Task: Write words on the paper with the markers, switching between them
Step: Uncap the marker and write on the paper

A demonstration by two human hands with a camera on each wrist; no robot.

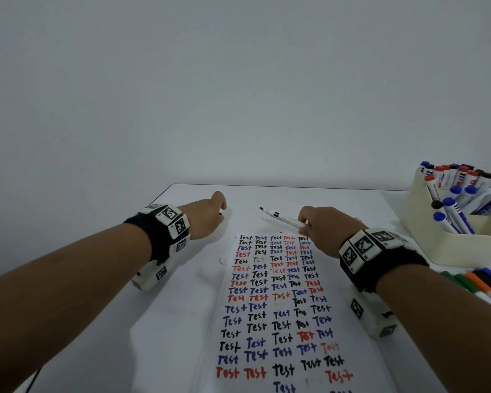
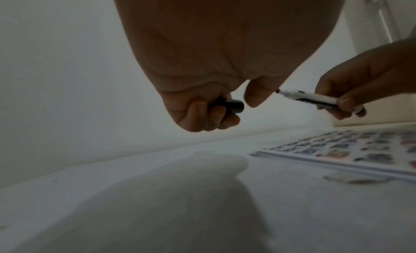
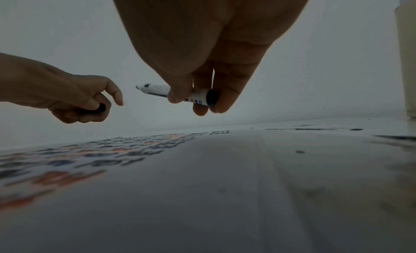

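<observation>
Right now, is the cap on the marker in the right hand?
No, the marker in the right hand shows a bare tip, and the left hand holds the black cap.

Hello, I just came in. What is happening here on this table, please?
A person is writing with markers. The right hand holds an uncapped black marker in the air beyond the paper, its tip pointing toward the left hand, which grips the black cap. The paper is nearly filled with the word "Test" in black, blue and red. A cream box of more markers stands at the right.
</observation>
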